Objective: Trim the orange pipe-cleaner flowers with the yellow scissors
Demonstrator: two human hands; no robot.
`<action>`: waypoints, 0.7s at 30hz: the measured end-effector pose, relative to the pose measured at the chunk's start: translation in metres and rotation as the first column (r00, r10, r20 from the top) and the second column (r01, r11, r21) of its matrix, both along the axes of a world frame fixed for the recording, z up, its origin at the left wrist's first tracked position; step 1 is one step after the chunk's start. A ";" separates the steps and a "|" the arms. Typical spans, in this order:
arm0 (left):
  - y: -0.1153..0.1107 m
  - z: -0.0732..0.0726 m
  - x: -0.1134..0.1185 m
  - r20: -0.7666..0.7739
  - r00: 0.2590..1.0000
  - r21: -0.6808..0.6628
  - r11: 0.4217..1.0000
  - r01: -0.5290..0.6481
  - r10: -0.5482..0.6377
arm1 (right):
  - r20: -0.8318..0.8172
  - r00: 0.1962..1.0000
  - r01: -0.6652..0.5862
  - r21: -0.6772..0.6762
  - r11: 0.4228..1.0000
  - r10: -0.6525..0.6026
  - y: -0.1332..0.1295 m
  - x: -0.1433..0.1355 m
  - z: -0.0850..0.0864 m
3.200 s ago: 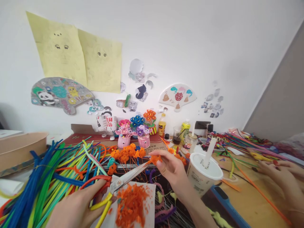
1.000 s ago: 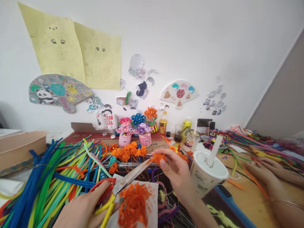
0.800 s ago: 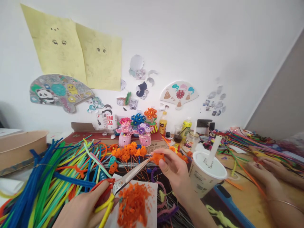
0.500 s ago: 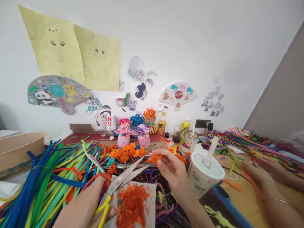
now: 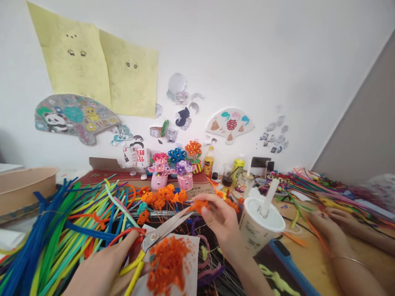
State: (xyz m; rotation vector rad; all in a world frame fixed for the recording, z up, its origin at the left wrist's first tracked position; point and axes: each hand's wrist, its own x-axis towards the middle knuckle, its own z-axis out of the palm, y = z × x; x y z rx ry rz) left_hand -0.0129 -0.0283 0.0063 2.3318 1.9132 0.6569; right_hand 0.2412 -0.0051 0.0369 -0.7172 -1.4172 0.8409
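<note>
Scissors (image 5: 151,238) with yellow handles are in my left hand (image 5: 108,263), their blades pointing up and right. Between the thumb and fingers of my right hand (image 5: 224,224) is an orange fuzzy flower (image 5: 200,206). The scissor tips are close to its left side; whether they touch it I cannot tell. Orange fuzz clippings (image 5: 169,263) lie on a white sheet (image 5: 193,267) below the blades. Several finished orange flowers (image 5: 159,199) on stems lie behind the scissors.
Coloured pipe cleaners (image 5: 64,238) fill the left. A lidded cup with a straw (image 5: 262,222) stands just right of my right hand. Pink flower pots (image 5: 159,181), bottles (image 5: 209,161) and a jar (image 5: 243,185) stand behind. Another person's hands (image 5: 331,226) are at the right.
The scissor blades have closed somewhat, their tips nearer the orange flower. The view has shifted slightly, so the cup and my right hand appear a little further left.
</note>
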 end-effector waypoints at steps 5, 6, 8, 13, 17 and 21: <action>-0.001 0.012 0.007 -0.027 1.000 -0.175 0.985 -0.003 -0.002 | 0.021 1.000 0.000 0.010 1.000 0.000 0.000 0.001 0.001; -0.001 0.013 0.007 -0.008 1.000 -0.166 0.986 0.005 -0.007 | 0.020 1.000 -0.001 0.011 1.000 0.001 -0.001 0.001 0.001; -0.001 0.012 0.006 0.015 1.000 -0.143 0.990 0.014 -0.012 | 0.016 1.000 -0.003 0.015 1.000 0.003 -0.001 0.000 0.002; 0.000 0.008 0.004 -0.044 0.999 -0.154 0.988 -0.016 0.009 | 0.018 1.000 0.009 0.030 0.999 -0.010 -0.001 -0.001 0.002; -0.002 0.011 0.006 -0.107 0.994 -0.089 0.995 -0.041 0.031 | 0.017 1.000 0.002 0.017 1.000 -0.002 -0.001 0.000 0.003; -0.001 0.006 0.003 -0.125 0.992 -0.094 0.996 -0.009 -0.003 | 0.006 1.000 -0.020 0.018 1.000 0.020 -0.001 0.000 0.002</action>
